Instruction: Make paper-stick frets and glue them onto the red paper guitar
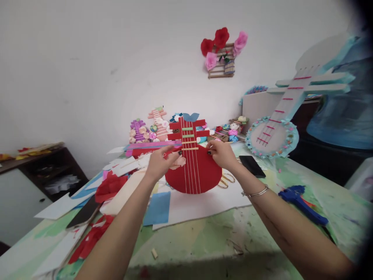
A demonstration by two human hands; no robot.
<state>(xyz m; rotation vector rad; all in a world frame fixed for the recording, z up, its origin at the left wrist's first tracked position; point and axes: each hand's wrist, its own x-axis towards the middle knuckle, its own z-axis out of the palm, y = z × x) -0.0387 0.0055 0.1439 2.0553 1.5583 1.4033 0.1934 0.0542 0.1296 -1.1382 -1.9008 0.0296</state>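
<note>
A red paper lute (pipa) (pixel 205 171) stands upright before me, with pale strings down its front, green and cream bars across its neck and a blue leaf-shaped top. My left hand (pixel 161 161) is at its left edge, thumb in front. A pale pink paper flower (pixel 177 163) shows just below that thumb, against the lute's body. At the upper right edge of the body, my right hand (pixel 220 152) pinches the lute with bent fingers. Some fingertips of both hands are hidden behind it.
Gold-handled scissors (pixel 227 181), a black phone (pixel 252 166) and a blue glue gun (pixel 304 202) lie to the right. A blue paper square (pixel 157 208) rests on a white sheet (pixel 201 208). Red scraps (pixel 110 186) are at left; a large pale-blue lute (pixel 272 136) leans at right.
</note>
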